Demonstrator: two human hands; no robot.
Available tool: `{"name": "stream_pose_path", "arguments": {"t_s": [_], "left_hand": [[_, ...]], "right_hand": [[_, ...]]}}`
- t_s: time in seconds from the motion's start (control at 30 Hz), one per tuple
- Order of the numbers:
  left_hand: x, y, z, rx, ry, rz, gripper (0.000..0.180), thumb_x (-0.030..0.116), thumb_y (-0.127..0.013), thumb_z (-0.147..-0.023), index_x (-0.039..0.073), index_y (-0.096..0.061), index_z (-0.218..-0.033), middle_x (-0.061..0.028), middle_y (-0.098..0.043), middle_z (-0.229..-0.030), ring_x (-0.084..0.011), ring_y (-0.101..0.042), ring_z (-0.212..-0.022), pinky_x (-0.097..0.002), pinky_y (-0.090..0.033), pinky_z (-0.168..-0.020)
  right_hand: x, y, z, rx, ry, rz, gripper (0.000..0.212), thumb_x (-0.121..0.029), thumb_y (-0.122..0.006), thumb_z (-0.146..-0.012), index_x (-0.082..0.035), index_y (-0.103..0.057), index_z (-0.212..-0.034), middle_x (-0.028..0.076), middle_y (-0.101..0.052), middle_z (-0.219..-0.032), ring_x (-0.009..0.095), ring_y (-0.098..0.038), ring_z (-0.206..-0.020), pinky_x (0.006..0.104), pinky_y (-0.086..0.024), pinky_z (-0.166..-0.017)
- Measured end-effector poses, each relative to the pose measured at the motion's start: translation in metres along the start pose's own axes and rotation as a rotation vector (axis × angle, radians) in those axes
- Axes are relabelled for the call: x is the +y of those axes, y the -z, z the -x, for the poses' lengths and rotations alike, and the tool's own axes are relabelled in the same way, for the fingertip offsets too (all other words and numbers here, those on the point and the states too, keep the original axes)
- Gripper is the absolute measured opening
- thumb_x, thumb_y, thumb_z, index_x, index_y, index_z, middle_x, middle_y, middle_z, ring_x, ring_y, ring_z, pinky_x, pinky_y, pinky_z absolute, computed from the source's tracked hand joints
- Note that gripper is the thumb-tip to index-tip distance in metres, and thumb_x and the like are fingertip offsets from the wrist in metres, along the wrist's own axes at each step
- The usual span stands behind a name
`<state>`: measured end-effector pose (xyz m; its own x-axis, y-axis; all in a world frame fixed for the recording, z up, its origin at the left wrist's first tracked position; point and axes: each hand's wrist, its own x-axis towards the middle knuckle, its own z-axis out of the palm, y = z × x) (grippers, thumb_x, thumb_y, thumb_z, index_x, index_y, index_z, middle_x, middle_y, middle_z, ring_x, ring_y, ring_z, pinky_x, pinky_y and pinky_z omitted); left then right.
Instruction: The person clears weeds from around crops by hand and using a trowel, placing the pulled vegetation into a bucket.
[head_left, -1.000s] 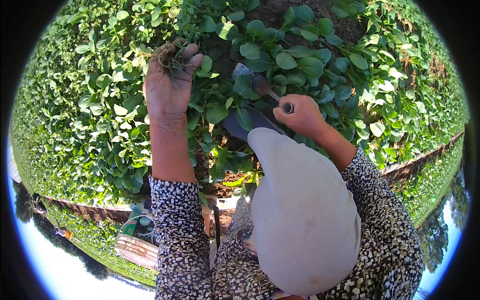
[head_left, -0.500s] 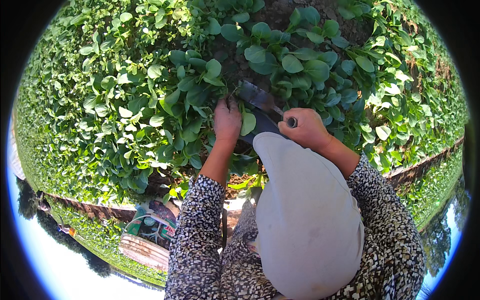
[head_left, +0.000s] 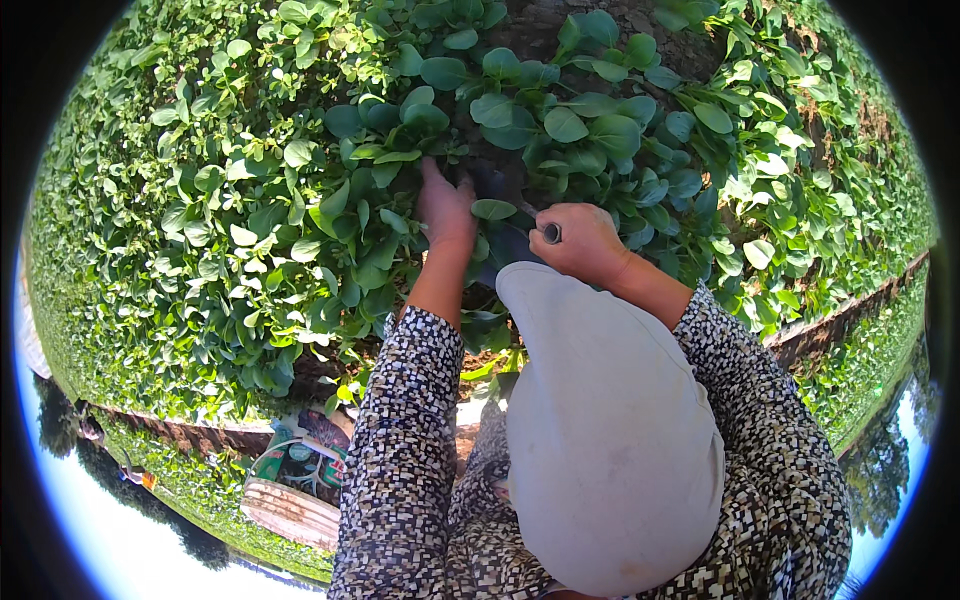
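Trowel (head_left: pixel 552 233) gripped by its handle in R hand (head_left: pixel 583 243), fingers closed, just R of upper ctr; blade half lost in shade. L hand (head_left: pixel 447 208) placed at leafy plant (head_left: pixel 424 118), upper ctr, fingertips part hidden, grip can't be told. Bucket (head_left: pixel 290 512) seen lower L.

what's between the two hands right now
The head view shows a green leaf between the left hand and the right hand, plus the tool's metal neck.
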<state>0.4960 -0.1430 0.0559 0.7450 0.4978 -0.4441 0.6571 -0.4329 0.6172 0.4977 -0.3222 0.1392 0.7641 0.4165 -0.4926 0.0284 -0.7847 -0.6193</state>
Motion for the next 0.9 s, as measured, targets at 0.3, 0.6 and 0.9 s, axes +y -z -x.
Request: {"name": "stream_pose_path", "arguments": {"t_s": [0.3, 0.6, 0.9], "left_hand": [[-0.032, -0.014, -0.019, 0.213, 0.114, 0.434, 0.044, 0.027, -0.071, -0.081, -0.003, -0.06, -0.112, -0.0223, -0.064, -0.112, -0.036, -0.061, -0.102, -0.0416, -0.047, -0.089], [-0.064, -0.022, -0.052, 0.072, 0.166, -0.059, 0.055, 0.042, -0.072, -0.074, 0.006, -0.062, -0.114, -0.0189, -0.062, -0.12, -0.0389, -0.06, -0.108, -0.0442, -0.049, -0.089], [-0.016, 0.102, 0.027, -0.318, 0.369, 1.327, 0.019, 0.018, -0.056, -0.093, 0.003, -0.054, -0.105, -0.007, -0.058, -0.089, -0.0101, -0.042, -0.05, -0.0244, -0.035, -0.046]], "right_hand": [[0.011, -0.026, -0.008, 0.112, 0.128, -0.078, 0.021, -0.022, -0.064, -0.074, -0.003, -0.058, -0.066, 0.014, -0.057, -0.067, 0.036, -0.056, -0.064, 0.0419, -0.046, -0.057], [0.003, -0.012, 0.0, 0.029, 0.059, -0.112, 0.019, -0.023, -0.063, -0.074, -0.005, -0.061, -0.069, 0.011, -0.06, -0.068, 0.033, -0.055, -0.061, 0.0394, -0.047, -0.057], [0.021, 0.022, 0.014, -0.098, -0.442, -1.078, 0.027, -0.016, -0.064, -0.085, -0.011, -0.047, -0.065, -0.004, -0.041, -0.052, 0.003, -0.032, -0.041, 0.0224, -0.021, -0.038]]}}
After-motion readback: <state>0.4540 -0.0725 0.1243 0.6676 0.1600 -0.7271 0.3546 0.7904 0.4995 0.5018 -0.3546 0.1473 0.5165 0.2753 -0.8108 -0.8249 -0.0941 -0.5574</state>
